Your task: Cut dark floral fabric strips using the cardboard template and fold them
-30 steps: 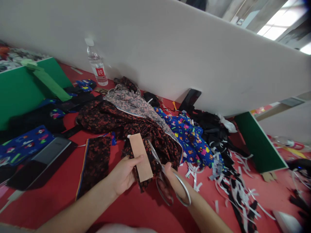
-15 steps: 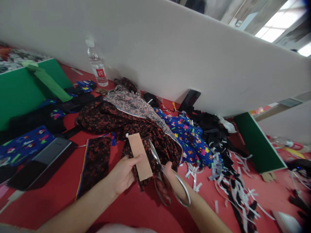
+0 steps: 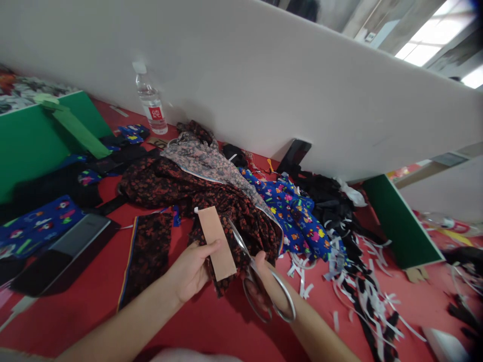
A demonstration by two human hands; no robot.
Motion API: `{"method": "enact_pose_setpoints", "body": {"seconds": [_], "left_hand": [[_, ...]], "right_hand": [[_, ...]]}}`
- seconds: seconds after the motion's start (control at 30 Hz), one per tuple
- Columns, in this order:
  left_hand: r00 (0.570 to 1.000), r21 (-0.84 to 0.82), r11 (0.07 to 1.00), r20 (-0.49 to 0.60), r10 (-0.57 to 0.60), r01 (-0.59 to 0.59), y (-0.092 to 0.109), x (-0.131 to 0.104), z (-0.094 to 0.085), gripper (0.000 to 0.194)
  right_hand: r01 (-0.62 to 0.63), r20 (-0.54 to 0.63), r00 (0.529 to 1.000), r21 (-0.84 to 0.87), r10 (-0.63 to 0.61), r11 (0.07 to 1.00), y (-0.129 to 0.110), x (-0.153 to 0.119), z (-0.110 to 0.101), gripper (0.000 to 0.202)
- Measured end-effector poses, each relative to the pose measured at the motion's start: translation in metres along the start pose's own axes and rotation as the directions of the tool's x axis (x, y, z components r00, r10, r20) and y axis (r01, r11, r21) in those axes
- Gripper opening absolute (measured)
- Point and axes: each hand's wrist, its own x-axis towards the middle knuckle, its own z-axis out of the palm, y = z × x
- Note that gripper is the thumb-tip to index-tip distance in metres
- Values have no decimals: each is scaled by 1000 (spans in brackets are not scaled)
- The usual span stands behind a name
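My left hand (image 3: 194, 271) pinches a tan rectangular card (image 3: 218, 241) on top of a strip of dark floral cloth, thumb on the card and fingers beneath. In my right hand (image 3: 266, 284) are large metal scissors (image 3: 241, 240), their blades pointing up and left beside the card's right edge. The blades look nearly closed over the dark red-and-black floral fabric (image 3: 151, 183), which is bunched beyond both hands. To the left of my left hand a cut floral piece (image 3: 149, 251) with a striped edge lies flat.
On the red table (image 3: 211, 332) are a water bottle (image 3: 153, 105), blue patterned cloth (image 3: 302, 216), a leaning phone (image 3: 295, 156), a dark device (image 3: 64, 254) and white scraps (image 3: 373, 301). Green boards (image 3: 402, 221) stand at both sides; a pale partition (image 3: 264, 85) rises behind.
The scissors' blades have come closer together, with the handle loops shifting slightly. The card has moved very slightly left; my left hand keeps its hold.
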Motion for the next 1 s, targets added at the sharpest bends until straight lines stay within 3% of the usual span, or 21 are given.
{"method": "enact_pose_setpoints", "body": {"seconds": [0.13, 0.37, 1.0], "left_hand": [[1000, -6, 1000, 9, -2, 2, 1, -1, 1, 32], [1000, -29, 999, -13, -19, 19, 2, -4, 4, 40], [1000, 25, 1000, 26, -7, 6, -3, -1, 0, 35]], "right_hand": [[-21, -40, 999, -45, 19, 999, -4, -2, 1, 69], [14, 44, 999, 35, -16, 999, -2, 1, 0, 70], [29, 70, 997, 4, -30, 1000, -6, -2, 4, 70]]}}
